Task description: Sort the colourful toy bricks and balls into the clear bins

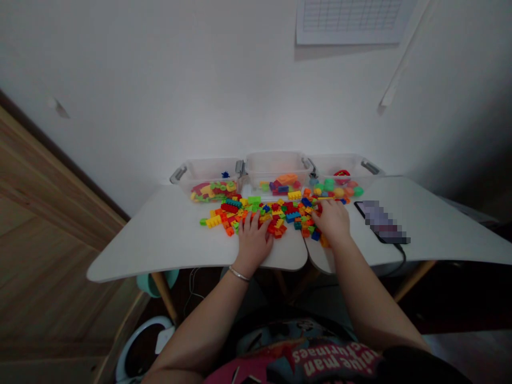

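Note:
A heap of small toy building bricks (256,200) in red, yellow, orange, green and blue spreads across the white tabletop. My left hand (255,240) lies over the front of the heap, fingers apart and touching bricks, with nothing gripped. Around it are yellow bricks (214,221) to the left and red ones to the right. At the heap's right side is my right hand (334,220), its thumb and forefinger apart among the bricks; its other fingertips are partly hidden. A blue brick (293,217) lies between the two hands.
Three clear plastic bins stand along the wall: the left bin (196,169) and middle bin (276,160) hold bricks, the right bin (348,163) coloured balls and a red item. A phone (382,223) with a cable lies right. A seam divides the two tables (160,240).

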{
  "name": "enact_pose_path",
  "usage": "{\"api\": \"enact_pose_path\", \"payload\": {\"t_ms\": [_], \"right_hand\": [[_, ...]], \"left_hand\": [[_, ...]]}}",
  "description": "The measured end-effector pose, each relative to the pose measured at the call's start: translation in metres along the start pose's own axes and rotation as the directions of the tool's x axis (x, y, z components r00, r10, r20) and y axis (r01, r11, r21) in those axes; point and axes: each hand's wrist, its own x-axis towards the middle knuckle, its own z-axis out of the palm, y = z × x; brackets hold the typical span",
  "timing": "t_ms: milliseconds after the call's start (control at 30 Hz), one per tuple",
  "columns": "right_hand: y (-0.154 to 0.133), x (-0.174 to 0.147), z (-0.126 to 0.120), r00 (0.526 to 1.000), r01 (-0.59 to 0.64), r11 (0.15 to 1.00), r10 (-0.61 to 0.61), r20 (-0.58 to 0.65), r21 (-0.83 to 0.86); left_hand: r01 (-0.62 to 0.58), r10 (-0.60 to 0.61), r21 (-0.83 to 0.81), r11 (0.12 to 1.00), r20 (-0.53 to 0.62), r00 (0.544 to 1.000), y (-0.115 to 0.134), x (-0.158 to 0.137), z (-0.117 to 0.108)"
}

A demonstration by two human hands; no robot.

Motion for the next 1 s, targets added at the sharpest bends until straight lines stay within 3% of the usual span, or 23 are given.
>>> {"api": "enact_pose_path", "payload": {"t_ms": [300,433,567,667,833,1000], "right_hand": [[0.002,-0.014,0.014,0.998,0.017,1.000,-0.017,-0.054,-0.002],[0.002,-0.012,0.015,1.000,-0.004,1.000,0.005,-0.017,0.024],[0.000,-0.007,0.011,1.000,0.006,0.994,-0.009,0.026,0.110],[-0.008,-0.005,0.006,0.999,0.032,0.971,-0.031,-0.009,0.236],[-0.037,-0.019,-0.001,0.975,0.219,0.882,-0.217,-0.052,0.418],[-0.067,-0.040,-0.002,0.912,0.393,0.841,-0.409,-0.039,0.372]], "left_hand": [[-0.009,0.009,0.003,1.000,0.011,1.000,0.000,0.000,-0.003],[-0.011,0.011,0.003,1.000,0.010,1.000,0.000,0.000,-0.002],[-0.005,0.005,-0.005,1.000,-0.001,1.000,-0.001,0.000,0.001],[-0.001,0.001,-0.016,1.000,-0.025,1.000,-0.003,0.000,0.002],[-0.049,0.047,-0.088,0.995,-0.022,0.999,-0.007,0.002,-0.001],[-0.030,0.029,-0.225,0.974,-0.007,1.000,-0.009,0.004,-0.010]]}}
